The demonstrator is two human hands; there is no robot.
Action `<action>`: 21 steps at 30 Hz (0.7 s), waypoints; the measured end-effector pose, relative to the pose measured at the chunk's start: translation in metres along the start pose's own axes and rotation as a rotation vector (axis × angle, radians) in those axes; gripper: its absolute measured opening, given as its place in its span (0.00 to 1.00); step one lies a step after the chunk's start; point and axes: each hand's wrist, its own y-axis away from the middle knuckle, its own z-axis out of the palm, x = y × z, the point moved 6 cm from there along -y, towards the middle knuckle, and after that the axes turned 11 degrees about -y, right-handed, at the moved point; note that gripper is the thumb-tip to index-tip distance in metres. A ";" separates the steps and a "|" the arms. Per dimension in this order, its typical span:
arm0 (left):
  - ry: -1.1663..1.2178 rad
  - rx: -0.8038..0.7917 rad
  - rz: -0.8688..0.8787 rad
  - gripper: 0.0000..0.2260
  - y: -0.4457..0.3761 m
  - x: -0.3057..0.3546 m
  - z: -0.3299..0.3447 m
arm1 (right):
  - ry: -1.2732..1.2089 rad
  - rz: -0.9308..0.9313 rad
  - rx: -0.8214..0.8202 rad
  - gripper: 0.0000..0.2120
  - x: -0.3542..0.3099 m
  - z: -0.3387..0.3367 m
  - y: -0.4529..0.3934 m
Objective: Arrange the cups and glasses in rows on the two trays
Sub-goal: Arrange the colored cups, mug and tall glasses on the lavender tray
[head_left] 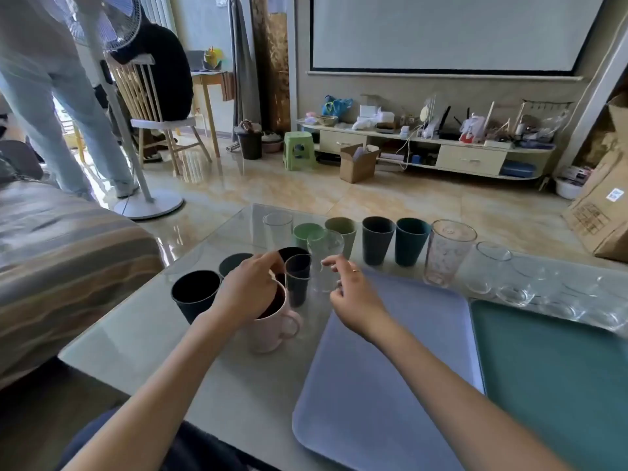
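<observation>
Two empty trays lie on the glass table: a lavender tray (390, 385) and, to its right, a teal tray (550, 385). My left hand (249, 290) lies over the rim of a pink mug (272, 331), fingers curled on it. My right hand (353, 295) pinches the handle of a clear glass mug (324, 263). A smoky glass (298, 280) stands between the hands. Dark cups (195, 295) cluster on the left. Behind stand a green cup (306, 232), an olive cup (343, 227), a grey cup (378, 239), a teal cup (412, 241) and a tall patterned glass (447, 256).
Several low clear glasses (489, 270) line the table beyond the teal tray. A striped sofa (68, 253) presses against the table's left side. On the floor beyond are a fan's base (149, 205) and a standing person (68, 130).
</observation>
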 end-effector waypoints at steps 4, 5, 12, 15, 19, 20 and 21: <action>-0.051 0.038 -0.054 0.14 -0.013 -0.019 -0.002 | -0.012 0.002 0.072 0.24 0.004 -0.006 -0.019; -0.070 0.038 -0.071 0.13 -0.017 -0.025 -0.002 | -0.014 0.000 0.070 0.24 0.004 -0.006 -0.024; -0.169 -0.082 -0.147 0.09 -0.032 -0.054 0.024 | 0.081 -0.088 0.130 0.13 -0.020 -0.016 -0.068; -0.174 -0.102 -0.177 0.10 -0.041 -0.051 0.032 | 0.090 -0.107 0.101 0.09 -0.039 -0.011 -0.090; -0.173 -0.119 -0.194 0.14 -0.047 -0.053 0.040 | 0.327 0.054 -0.176 0.12 -0.049 0.013 -0.121; -0.189 -0.145 -0.190 0.15 -0.047 -0.053 0.042 | 0.422 0.091 -0.266 0.14 -0.049 0.022 -0.127; -0.206 -0.170 -0.187 0.15 -0.047 -0.053 0.043 | 0.521 0.106 -0.336 0.14 -0.049 0.031 -0.131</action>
